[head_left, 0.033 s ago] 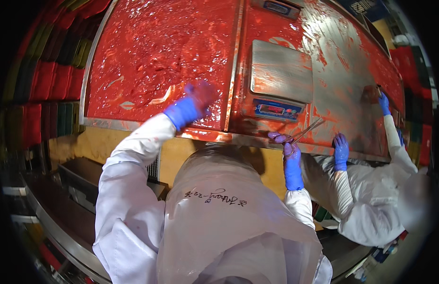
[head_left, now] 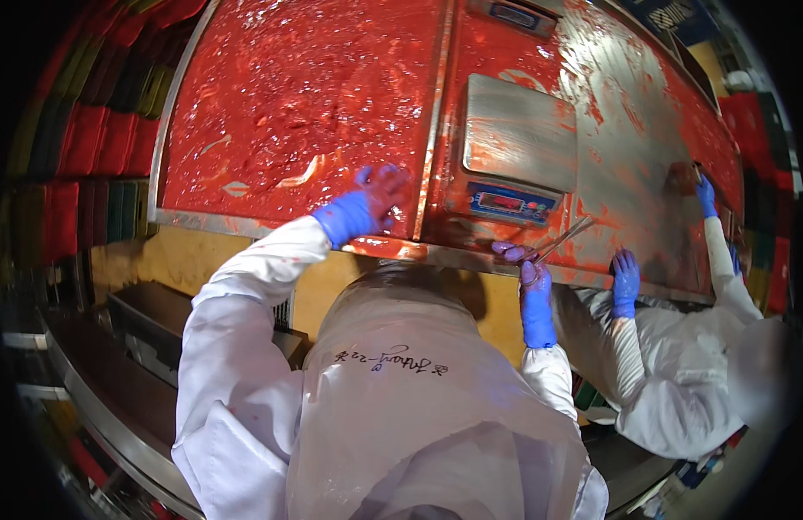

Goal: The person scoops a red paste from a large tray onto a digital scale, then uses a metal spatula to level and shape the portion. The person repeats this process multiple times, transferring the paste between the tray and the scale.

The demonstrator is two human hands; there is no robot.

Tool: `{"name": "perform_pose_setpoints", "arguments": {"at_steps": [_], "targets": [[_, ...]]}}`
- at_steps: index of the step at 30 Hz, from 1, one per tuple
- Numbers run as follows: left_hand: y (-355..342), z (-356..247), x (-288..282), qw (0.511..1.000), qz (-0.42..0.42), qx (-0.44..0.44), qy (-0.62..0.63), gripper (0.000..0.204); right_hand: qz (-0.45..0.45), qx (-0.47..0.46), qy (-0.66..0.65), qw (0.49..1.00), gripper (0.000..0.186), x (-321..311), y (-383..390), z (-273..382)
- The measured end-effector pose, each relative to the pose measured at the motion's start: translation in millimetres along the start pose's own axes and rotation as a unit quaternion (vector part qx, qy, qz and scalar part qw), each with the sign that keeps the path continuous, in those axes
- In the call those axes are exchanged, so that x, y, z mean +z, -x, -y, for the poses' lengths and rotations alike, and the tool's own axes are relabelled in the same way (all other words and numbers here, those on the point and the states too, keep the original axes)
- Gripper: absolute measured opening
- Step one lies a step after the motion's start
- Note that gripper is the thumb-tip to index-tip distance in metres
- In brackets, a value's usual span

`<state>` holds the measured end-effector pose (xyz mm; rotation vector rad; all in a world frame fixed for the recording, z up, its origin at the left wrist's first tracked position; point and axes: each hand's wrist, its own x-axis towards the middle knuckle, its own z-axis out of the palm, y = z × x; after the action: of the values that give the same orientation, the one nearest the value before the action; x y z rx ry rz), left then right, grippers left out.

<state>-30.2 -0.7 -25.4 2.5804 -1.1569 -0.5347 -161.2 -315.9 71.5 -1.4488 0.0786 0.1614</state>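
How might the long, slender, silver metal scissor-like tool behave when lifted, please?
The tool would probably feel stiff, its metal shanks looking straight; it seems light, being slender; it could slip, since the blue-gloved right hand looks stained.

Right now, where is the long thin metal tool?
In the head view, the metal tool is right of centre, held in your right hand at the near edge of the table, just below the nearer scale's right side.
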Motion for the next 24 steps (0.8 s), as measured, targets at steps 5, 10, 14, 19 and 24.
{"name": "perform_pose_setpoints", "arguments": {"at_steps": [5,10,14,19,24], "targets": [[0,93,5,0.974,-0.094,-0.051,-0.201,0.040,0.032,0.027,0.007,0.999,0.037,11,-33,-4],[74,211,-93,0.917,-0.193,-0.256,-0.238,0.031,0.035,0.002,0.026,0.999,0.040,34,-39,4],[189,302,-75,0.826,-0.079,-0.541,-0.137,0.048,0.028,0.004,0.012,1.000,0.040,38,-32,-6],[380,333,-17,0.751,-0.069,-0.635,0.169,0.062,0.085,0.101,-0.069,0.989,0.042,80,-78,-52],[232,220,19,0.856,-0.008,-0.517,0.025,0.059,0.030,0.260,0.062,0.963,0.041,160,-128,-42]]}}
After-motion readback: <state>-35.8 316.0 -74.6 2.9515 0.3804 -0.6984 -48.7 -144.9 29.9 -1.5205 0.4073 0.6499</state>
